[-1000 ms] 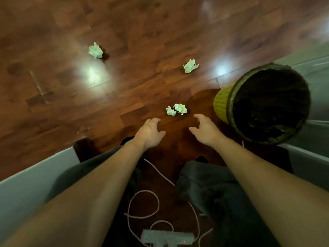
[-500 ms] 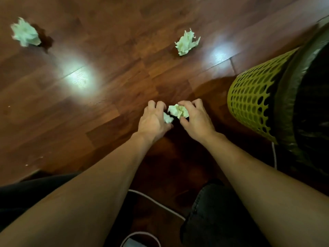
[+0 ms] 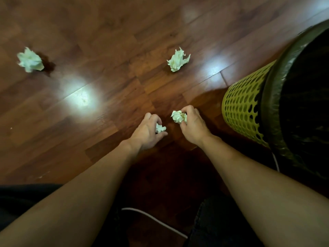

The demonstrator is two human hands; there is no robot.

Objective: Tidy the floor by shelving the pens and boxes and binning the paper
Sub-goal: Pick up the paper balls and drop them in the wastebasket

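Half a second ago both hands were closing on the two paper wads side by side; now each holds one and the hands have drawn apart, so the pick-up looks done and the drop into the bin comes next. Far left a crumpled paper [image 3: 30, 60] lies untouched on the floor [image 3: 110, 32]. The left hand [image 3: 147, 133] has its fingers curled round a small wad [image 3: 160, 128]. Another loose paper [image 3: 178, 60] lies beyond. The right hand [image 3: 193, 124] pinches a bigger wad [image 3: 179, 116], near the yellow bin [image 3: 243, 107] (lined in black).
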